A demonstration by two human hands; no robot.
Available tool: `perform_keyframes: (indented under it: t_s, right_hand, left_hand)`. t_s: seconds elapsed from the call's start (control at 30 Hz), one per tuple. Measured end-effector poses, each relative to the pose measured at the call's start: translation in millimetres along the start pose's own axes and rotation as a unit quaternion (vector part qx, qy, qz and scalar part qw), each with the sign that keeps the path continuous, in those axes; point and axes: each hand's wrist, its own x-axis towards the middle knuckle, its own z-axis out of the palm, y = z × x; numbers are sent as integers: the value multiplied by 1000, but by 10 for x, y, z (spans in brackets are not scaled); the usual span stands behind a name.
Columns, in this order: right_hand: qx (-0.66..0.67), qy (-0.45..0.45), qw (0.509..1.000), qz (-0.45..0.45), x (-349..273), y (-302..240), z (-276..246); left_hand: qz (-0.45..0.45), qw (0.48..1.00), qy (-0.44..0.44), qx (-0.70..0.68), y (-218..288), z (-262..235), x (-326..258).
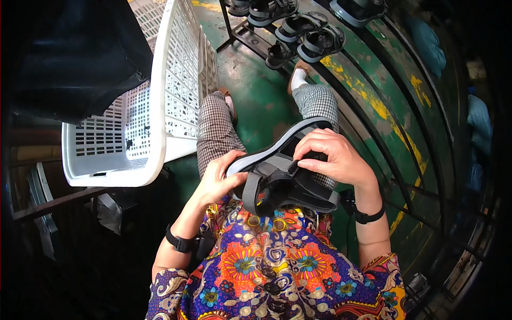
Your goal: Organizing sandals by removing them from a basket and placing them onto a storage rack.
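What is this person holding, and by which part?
A sandal: the left hand grips one end of its sole, and the right hand pinches a strap.

Sandal (282, 186) in hand: its sole conceals some fingers of the left hand (216, 175). Plastic basket (160, 96): interior partly hidden by a black sheet (80, 58); dark specks (129, 143) too small to identify. Rack (233, 38), left end: uppermost sandals (269, 21) cropped above. Shirt (272, 266): cropped below.

bright centre, dark lower left, blackened fisheye rim, bent lines, sheen on green floor (258, 109)
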Motion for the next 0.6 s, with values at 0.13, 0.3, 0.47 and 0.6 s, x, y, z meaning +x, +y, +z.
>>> perform_keyframes:
  t_s: [0.13, 0.3, 0.47, 0.6]
  right_hand:
    - [76, 6, 997, 9, -8, 114, 116]
    - [230, 72, 969, 60, 82, 176, 307]
    - [481, 249, 831, 126, 139, 237, 322]
    - [451, 311, 832, 85, 133, 340, 188]
  left_hand:
    - [-59, 996, -39, -58, -43, 25, 21]
    - [-73, 978, -86, -173, -254, 41, 28]
    - [-66, 970, -115, -205, -332, 31, 60]
    - [-120, 948, -124, -266, -575, 36, -50]
